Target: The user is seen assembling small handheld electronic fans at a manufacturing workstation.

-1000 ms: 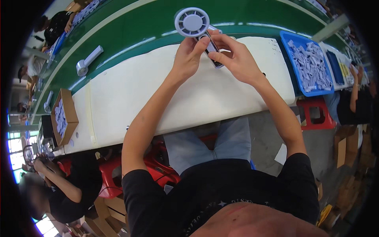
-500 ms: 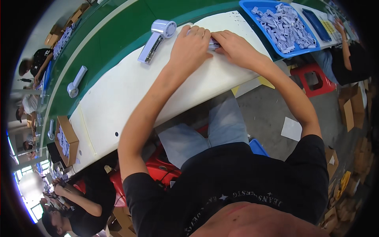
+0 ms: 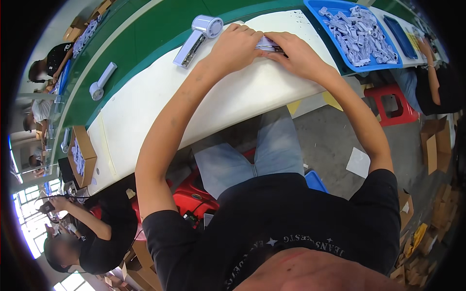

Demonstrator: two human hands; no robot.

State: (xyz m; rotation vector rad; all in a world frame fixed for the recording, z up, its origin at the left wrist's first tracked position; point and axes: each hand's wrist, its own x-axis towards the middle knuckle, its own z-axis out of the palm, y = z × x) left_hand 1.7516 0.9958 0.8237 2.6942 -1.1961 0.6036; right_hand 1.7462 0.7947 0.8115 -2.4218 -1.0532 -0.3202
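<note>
Gripping lilac housing between left hand and right hand over far surface; could slip if pressed unevenly, or bump open-handled fan at left

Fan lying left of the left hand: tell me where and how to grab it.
I'd grip the fan's round head by its smooth curved wall, coming from above and the left. The handle shows exposed inner parts along its right side, so squeezing there seems riskier, and the left hand lies close on the right.
</note>
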